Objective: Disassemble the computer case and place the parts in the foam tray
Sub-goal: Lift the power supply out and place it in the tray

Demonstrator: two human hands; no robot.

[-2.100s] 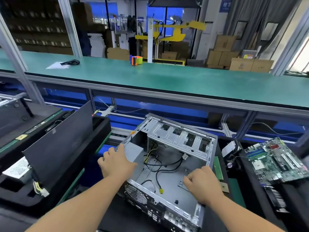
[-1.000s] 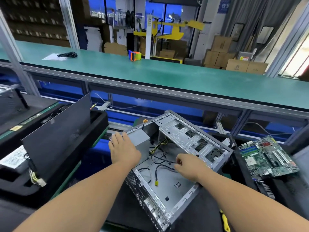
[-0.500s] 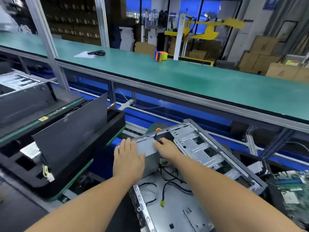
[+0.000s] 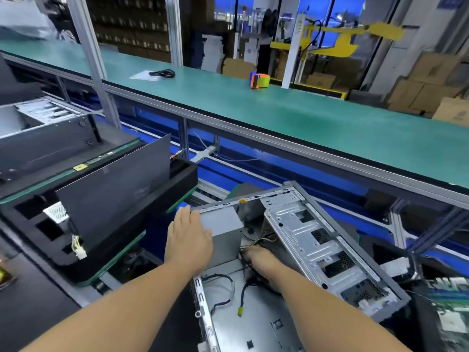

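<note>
The open computer case (image 4: pixel 317 250) lies on its side in front of me, its drive cage along the right. A grey power supply (image 4: pixel 225 232) sits in its far left corner. My left hand (image 4: pixel 189 240) rests flat on the power supply's left top edge, fingers straight. My right hand (image 4: pixel 261 262) is inside the case at the foot of the power supply, fingers curled into the black cable bundle (image 4: pixel 245 288) that ends in a yellow plug. The black foam tray (image 4: pixel 184 171) stands to the left, with a dark side panel (image 4: pixel 114 184) upright in it.
A second power supply (image 4: pixel 57 212) with a white plug lies in the tray's left slot. Another case (image 4: pixel 43 130) sits further left. A blurred motherboard (image 4: pixel 451 301) is at the right edge. The green bench (image 4: pixel 304 115) behind carries a tape dispenser (image 4: pixel 258 81).
My right hand has dropped from the top edge near the orange latch down to the cables beside the power supply. My left hand stays on the power supply. The view has swung left.
</note>
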